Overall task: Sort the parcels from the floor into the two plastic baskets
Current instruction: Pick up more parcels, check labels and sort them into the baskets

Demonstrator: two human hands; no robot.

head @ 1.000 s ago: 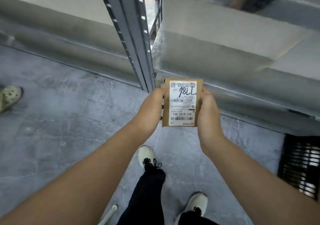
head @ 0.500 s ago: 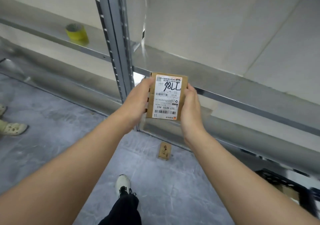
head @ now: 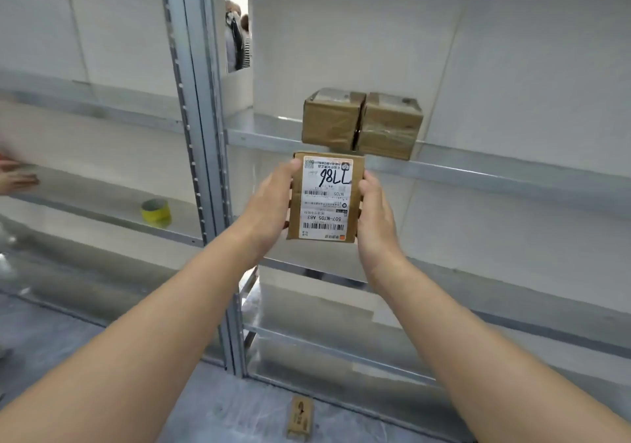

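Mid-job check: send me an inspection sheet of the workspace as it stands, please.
Surface: grey floor; metal shelf rack ahead.
Job's things: labelled parcel held up in front of the rack; small parcel lying on the floor by the rack's foot; left taped parcel and right taped parcel side by side on a shelf; baskets not in view.
Clutter: yellow tape roll on a lower shelf, left bay.
Grippers: left hand and right hand grip the labelled parcel by its opposite sides.
Cables: nothing seen.
Surroundings: another person's hand at the left edge; people visible through a gap behind the rack.
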